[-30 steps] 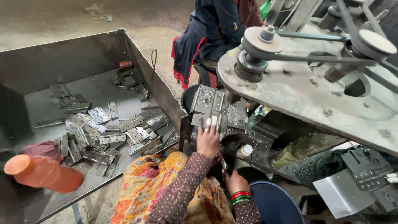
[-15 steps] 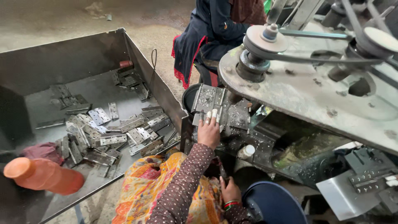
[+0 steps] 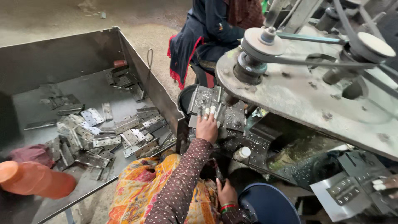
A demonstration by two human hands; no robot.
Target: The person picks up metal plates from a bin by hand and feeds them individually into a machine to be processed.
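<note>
My left hand (image 3: 206, 126), its fingertips taped white, reaches up in a brown dotted sleeve and grips a grey metal hinge (image 3: 202, 108) in a cluster of hinges (image 3: 232, 116) under the machine's round plate. My right hand (image 3: 227, 193), wearing red and green bangles, hangs low by my lap next to a blue round seat (image 3: 269, 205). Its fingers are curled and partly hidden. An orange flowered cloth (image 3: 141, 186) covers my lap.
A big steel bin (image 3: 137, 54) on the left holds several loose hinges (image 3: 103, 132). An orange bottle (image 3: 37, 180) lies at its near corner. The machine's plate with pulleys and belts (image 3: 298, 83) fills the right. Another person in dark blue (image 3: 211, 29) sits beyond. Taped fingers (image 3: 383, 184) of someone else show at the right edge.
My left hand stays on the hinge cluster, shifting slightly. My right hand has sunk a little lower toward the blue seat.
</note>
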